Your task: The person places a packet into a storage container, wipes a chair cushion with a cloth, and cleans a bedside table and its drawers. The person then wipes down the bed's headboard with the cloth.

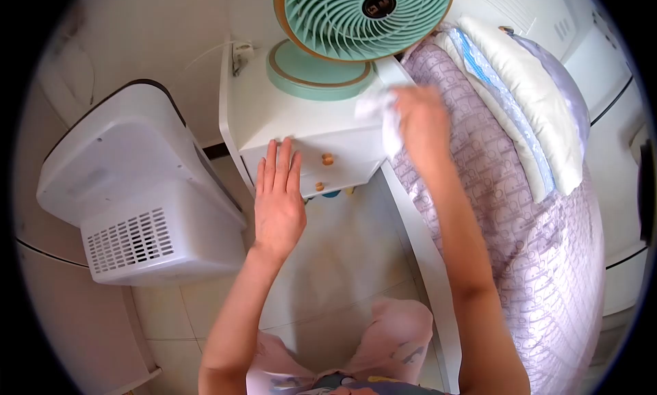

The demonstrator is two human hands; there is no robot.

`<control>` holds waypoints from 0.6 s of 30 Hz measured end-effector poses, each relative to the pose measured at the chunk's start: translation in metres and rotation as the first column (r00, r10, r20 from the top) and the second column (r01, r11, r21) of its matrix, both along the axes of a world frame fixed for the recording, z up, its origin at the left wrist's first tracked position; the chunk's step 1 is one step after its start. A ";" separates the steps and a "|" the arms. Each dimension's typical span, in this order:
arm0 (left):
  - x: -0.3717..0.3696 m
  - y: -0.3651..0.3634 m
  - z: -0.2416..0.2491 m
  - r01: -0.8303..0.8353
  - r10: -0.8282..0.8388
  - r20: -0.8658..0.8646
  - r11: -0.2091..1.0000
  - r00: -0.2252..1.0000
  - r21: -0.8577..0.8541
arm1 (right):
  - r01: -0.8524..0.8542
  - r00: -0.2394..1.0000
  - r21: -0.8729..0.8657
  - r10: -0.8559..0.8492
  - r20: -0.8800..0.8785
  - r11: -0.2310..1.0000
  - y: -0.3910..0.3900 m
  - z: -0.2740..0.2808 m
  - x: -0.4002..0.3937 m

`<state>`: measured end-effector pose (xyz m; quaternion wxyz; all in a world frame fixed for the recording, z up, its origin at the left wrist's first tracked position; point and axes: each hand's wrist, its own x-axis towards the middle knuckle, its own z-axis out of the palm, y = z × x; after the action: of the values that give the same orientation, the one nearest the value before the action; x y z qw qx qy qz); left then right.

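My left hand (279, 193) is flat with fingers stretched out, its fingertips at the front top edge of a white nightstand (308, 121). The nightstand has drawers with small wooden knobs (328, 160). My right hand (422, 125), blurred by motion, grips a white cloth (389, 125) at the right end of the nightstand top, beside the bed. Part of the cloth hangs below the fingers. A mint-green fan (363, 25) with a gold-brown rim stands on the nightstand, behind both hands.
A large white plastic appliance (130, 190) with a slotted vent stands on the left. On the right is a bed with a lilac patterned cover (479, 162) and stacked pillows (540, 114). A white bed rail (421, 251) runs along its side. Tiled floor (328, 272) lies below.
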<state>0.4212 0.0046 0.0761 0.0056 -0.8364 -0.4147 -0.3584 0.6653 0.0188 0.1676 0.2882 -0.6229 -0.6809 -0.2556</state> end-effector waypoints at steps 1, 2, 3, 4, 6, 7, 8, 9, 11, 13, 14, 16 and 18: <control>0.001 0.002 -0.004 -0.006 0.007 -0.030 1.000 1.000 0.012 | 0.052 0.998 0.105 -0.055 0.027 0.993 0.007 0.009 0.010; 0.002 0.002 -0.006 -0.010 0.012 -0.061 1.000 0.998 0.026 | 0.054 0.998 0.115 -0.058 0.029 0.992 0.014 0.005 0.023; 0.003 0.001 -0.005 -0.009 0.011 -0.078 1.000 0.997 0.023 | 0.051 0.998 0.129 -0.055 0.031 0.990 0.022 0.003 0.029; 0.001 0.000 -0.003 -0.012 0.014 -0.096 1.000 0.995 0.020 | 0.044 0.998 0.144 -0.049 0.032 0.989 0.025 -0.002 0.034; -0.006 0.002 0.000 -0.004 0.007 -0.118 1.000 0.993 0.023 | -0.020 1.000 -0.031 0.021 0.017 0.999 -0.001 -0.013 0.030; -0.009 0.002 0.000 0.006 -0.004 -0.118 1.000 0.993 0.018 | -0.059 0.998 -0.123 0.061 0.011 0.991 -0.016 -0.018 0.021; -0.012 0.001 -0.002 0.019 -0.018 -0.118 1.000 0.993 0.009 | -0.060 0.997 -0.060 0.056 -0.062 0.996 -0.026 -0.027 0.013; -0.014 0.001 -0.002 0.001 0.002 -0.091 0.999 0.996 0.036 | -0.055 0.989 0.003 0.055 -0.135 0.998 -0.034 -0.039 0.005; -0.017 0.003 0.000 -0.026 0.030 -0.047 0.996 0.998 0.080 | -0.024 0.963 0.111 0.052 -0.266 0.994 -0.031 -0.065 0.007; -0.019 0.006 0.003 -0.106 0.112 -0.058 0.989 0.992 0.102 | 0.030 0.924 0.216 0.055 -0.378 0.976 -0.014 -0.089 0.013; -0.021 0.007 0.002 -0.125 0.131 -0.064 0.988 0.989 0.088 | 0.043 0.920 0.243 0.056 -0.389 0.969 -0.010 -0.097 0.009; -0.023 0.011 -0.001 -0.142 0.152 -0.086 0.983 0.985 0.113 | -0.056 0.918 0.246 0.147 -0.369 0.968 -0.007 -0.100 -0.017; -0.025 0.012 0.002 -0.137 0.146 -0.078 0.985 0.986 0.107 | -0.169 0.890 0.240 0.252 -0.379 0.956 -0.003 -0.105 -0.046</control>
<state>0.3963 0.0165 0.0785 0.0911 -0.8180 -0.4539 -0.3415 0.6189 0.0159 0.0629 0.5105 -0.5521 -0.6407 -0.1553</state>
